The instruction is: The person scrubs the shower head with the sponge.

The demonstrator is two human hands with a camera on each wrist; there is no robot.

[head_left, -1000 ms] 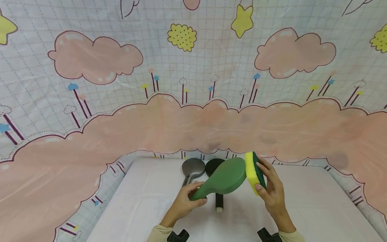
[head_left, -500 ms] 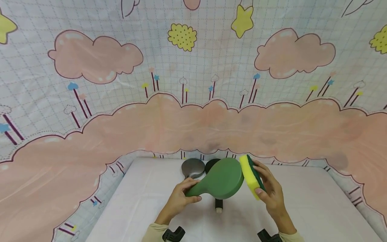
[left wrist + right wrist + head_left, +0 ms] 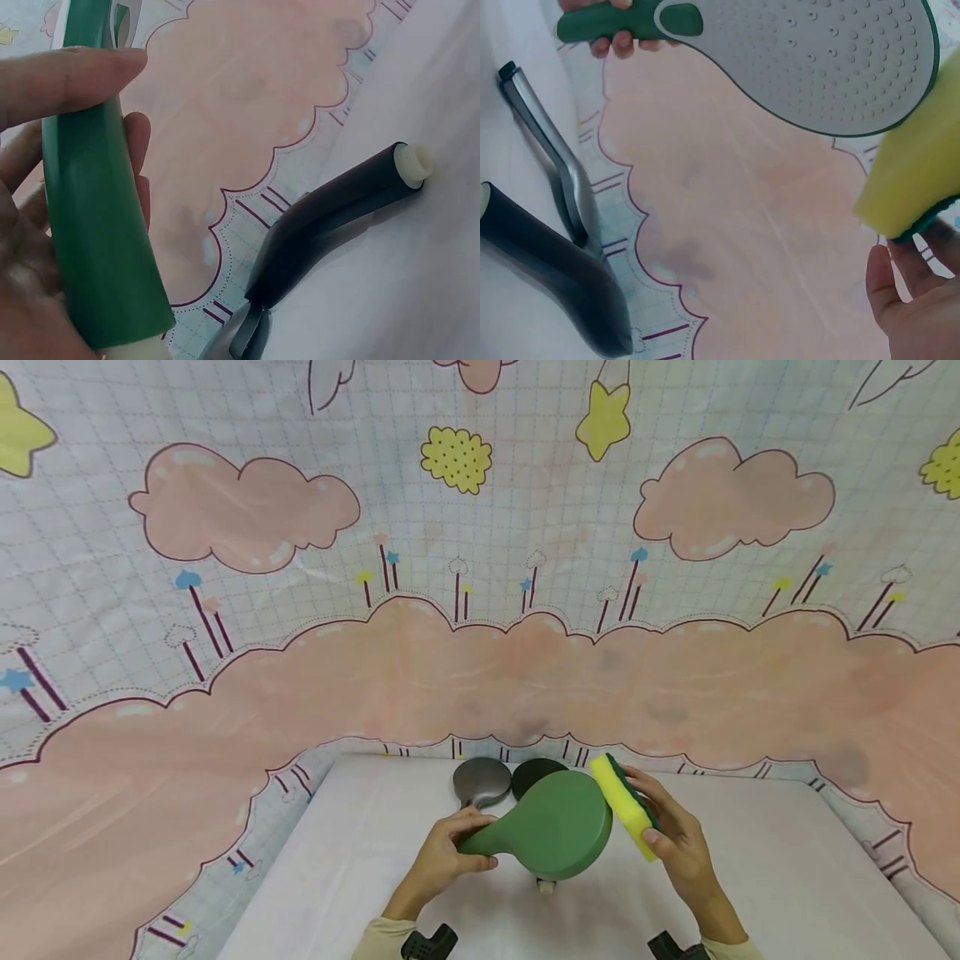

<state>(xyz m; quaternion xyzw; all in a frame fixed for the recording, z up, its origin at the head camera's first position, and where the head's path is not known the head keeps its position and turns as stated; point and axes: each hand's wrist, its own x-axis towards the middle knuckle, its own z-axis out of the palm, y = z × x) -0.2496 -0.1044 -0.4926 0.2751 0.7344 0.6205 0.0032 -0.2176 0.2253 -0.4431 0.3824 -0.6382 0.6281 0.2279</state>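
Note:
My left hand grips the handle of a green hand shower head, held up over the table with its plain green back toward the head camera. In the right wrist view its pale grey nozzle face shows, dotted with small nubs. The thumb crosses the green handle in the left wrist view. My right hand holds a yellow sponge by its dark green scouring side. The sponge's yellow side lies along the right rim of the shower head, tilted with its top leaning left.
A grey shower head and a black shower head lie side by side at the back of the white table. The green one hides most of the black one. A patterned cloth hangs behind.
The green shower head has swung so its round end sits lower, nearer the front. The sponge has followed along its rim and tilts more to the left. Both hands keep their hold.

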